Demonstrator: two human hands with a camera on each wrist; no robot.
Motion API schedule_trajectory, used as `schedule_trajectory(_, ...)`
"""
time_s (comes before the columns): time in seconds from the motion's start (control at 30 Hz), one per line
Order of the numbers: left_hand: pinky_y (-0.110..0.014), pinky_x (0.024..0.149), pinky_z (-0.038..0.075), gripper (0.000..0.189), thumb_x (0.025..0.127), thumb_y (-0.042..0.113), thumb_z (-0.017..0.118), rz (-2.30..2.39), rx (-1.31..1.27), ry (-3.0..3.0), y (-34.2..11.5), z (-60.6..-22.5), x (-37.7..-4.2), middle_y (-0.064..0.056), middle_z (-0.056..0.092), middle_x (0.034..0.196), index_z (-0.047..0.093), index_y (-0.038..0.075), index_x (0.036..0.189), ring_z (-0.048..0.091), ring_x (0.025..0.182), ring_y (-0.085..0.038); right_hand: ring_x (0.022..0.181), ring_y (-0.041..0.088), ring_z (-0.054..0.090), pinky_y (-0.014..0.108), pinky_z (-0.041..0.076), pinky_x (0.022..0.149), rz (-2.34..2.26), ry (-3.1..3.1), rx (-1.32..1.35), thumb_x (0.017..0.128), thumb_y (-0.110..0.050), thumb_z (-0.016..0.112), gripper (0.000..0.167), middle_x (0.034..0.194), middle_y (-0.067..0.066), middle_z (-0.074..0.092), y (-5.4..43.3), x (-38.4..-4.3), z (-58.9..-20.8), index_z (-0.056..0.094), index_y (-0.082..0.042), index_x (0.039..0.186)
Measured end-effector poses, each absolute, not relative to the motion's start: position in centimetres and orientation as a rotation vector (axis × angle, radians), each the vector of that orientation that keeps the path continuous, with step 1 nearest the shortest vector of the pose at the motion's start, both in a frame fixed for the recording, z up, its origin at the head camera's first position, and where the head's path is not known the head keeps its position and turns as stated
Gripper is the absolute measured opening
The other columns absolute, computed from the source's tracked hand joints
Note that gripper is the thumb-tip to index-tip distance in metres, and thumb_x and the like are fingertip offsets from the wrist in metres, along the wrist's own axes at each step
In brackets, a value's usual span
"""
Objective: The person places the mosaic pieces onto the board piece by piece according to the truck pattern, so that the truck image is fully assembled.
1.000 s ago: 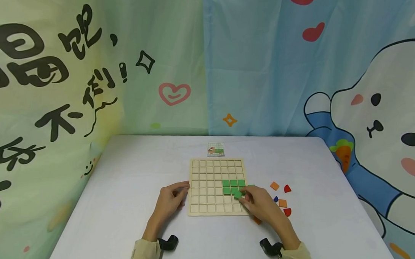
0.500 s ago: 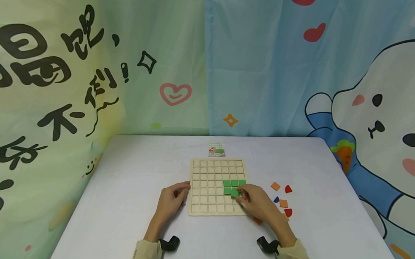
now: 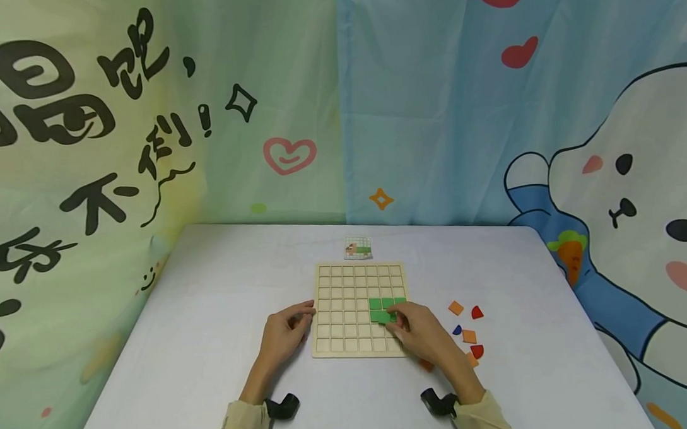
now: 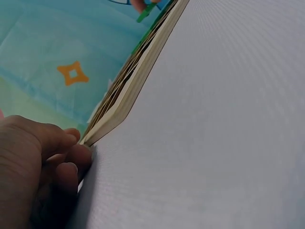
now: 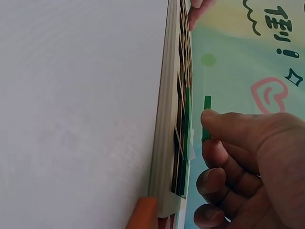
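Your right hand (image 3: 418, 330) pinches a green tile (image 5: 207, 102) between thumb and forefinger, the other fingers curled beneath. The tile stays clear of the board (image 3: 341, 348): from the right wrist you see a gap between them, and from your head it sits over the right half, a little nearer you than the middle. Your left hand (image 3: 285, 327) lies at the board's left edge with its fingers loosely bent, the tips touching the wood.

The board is gridded and lies flat near the middle of the counter (image 3: 221, 288). On it, toward its right edge, you have a row of three seated tiles (image 3: 375, 303), also green, with more green in the row on your side; your right hand covers part of that, so its count cannot be read.

Beyond the board's far edge, near the far edge of the counter, lies a small card (image 3: 358, 247) with a gridded picture. Off the board's right edge are scattered orange pieces (image 3: 456, 308), two red pieces (image 3: 477, 351) and a blue piece (image 3: 457, 330). One of the orange ones lies just by the board's near right corner, partly under your right hand's wrist. Behind the counter's far edge hangs a printed curtain (image 3: 408, 111).
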State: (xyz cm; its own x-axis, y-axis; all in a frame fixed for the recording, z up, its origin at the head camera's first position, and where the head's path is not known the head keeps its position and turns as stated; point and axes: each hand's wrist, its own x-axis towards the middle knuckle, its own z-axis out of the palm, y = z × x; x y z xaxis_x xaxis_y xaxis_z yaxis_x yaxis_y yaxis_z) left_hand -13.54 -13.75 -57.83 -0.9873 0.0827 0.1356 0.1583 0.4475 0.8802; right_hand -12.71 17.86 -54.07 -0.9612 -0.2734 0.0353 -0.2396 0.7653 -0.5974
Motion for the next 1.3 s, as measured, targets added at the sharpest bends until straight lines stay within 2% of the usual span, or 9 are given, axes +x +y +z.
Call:
schedule_trajectory(0.53,-0.019,0.052,0.043,0.013,0.097,0.009,0.076,-1.553,-0.247,-2.61,-13.8,-58.0,-13.5,-0.006,0.078,0.13,0.082,0.009,0.109,0.056,0.054,0.0,0.073,0.007,0.048,0.023,0.041,0.069,-0.965,2.914,-0.412,0.096,-0.018,0.079,0.029,0.079,-0.008,0.056,16.9,-13.8,-54.2,0.075,-0.005,0.122)
schedule_trajectory(0.83,-0.019,0.054,0.043,0.012,0.095,0.009,0.079,-1.526,-0.257,-2.616,-13.8,-58.1,-13.6,-0.005,0.078,0.131,0.083,0.011,0.106,0.054,0.056,0.001,0.073,0.004,0.048,0.023,0.044,0.07,-0.996,2.92,-0.494,0.096,-0.015,0.079,0.025,0.081,-0.007,0.06,16.4,-14.6,-54.4,0.075,-0.004,0.117)
schedule_trajectory(1.13,-0.019,0.055,0.046,0.013,0.095,0.008,0.079,-1.554,-0.254,-2.612,-13.8,-58.1,-13.5,-0.007,0.077,0.132,0.082,0.009,0.107,0.058,0.058,0.001,0.07,0.005,0.047,0.022,0.042,0.066,-0.991,2.895,-0.503,0.097,-0.016,0.077,0.028,0.081,-0.006,0.059,15.9,-15.3,-54.4,0.075,-0.004,0.122)
schedule_trajectory(1.3,-0.019,0.054,0.046,0.013,0.095,0.007,0.078,-1.583,-0.25,-2.603,-13.8,-58.1,-13.6,-0.008,0.077,0.132,0.083,0.008,0.107,0.059,0.057,0.0,0.07,0.006,0.047,0.023,0.042,0.068,-0.96,2.88,-0.497,0.098,-0.017,0.077,0.029,0.08,-0.006,0.058,15.4,-15.7,-54.2,0.075,-0.005,0.124)
